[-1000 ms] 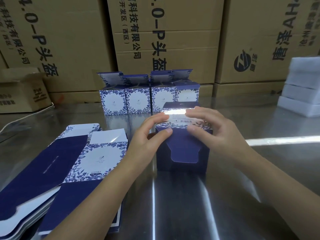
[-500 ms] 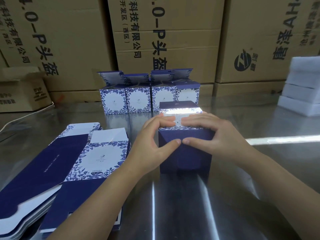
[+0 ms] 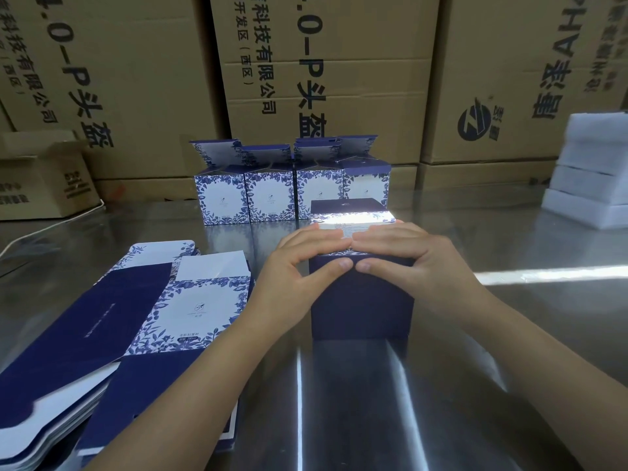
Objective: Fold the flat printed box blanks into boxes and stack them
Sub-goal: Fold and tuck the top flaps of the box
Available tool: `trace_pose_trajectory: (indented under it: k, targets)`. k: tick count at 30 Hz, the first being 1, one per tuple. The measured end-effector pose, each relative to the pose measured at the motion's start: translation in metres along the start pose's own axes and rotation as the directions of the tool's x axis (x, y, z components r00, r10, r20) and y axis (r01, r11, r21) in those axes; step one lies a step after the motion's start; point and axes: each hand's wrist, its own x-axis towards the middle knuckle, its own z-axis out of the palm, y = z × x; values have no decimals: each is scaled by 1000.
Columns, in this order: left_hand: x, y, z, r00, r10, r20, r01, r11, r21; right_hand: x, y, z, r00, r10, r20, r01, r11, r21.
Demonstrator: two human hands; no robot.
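A navy and floral printed box stands upright on the steel table in front of me. My left hand and my right hand both press flat on its top, fingers over the closed end, thumbs meeting on the navy front face. Behind it stands a row of several folded boxes with their top flaps open. A pile of flat blanks lies on the table to the left, beside my left forearm.
Large brown cartons form a wall along the back of the steel table. A small open carton sits at the far left. White foam blocks are stacked at the right edge.
The box's navy flap, which hung open at the front, is now tucked shut. Both hands have closed together over the top and thumbs now touch on the front face.
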Motion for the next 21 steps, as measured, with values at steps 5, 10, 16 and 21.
trace_pose_trajectory:
  k: [5,10,16,21]
  targets:
    - [0,-2,1,1000,8,-27,-8,1000,30,0,-2,3,1000,8,-26,-8,1000,4]
    - [0,-1,1,999,13,-35,-12,1000,29,-1,-3,4,999,13,-42,-13,1000,6]
    - [-1,0,1,998,59,-31,-57,996,65,-1,-5,4,999,7,-47,-7,1000,3]
    - [-2,1,2,996,75,-45,-72,995,73,-1,-4,5,998,22,-65,-20,999,31]
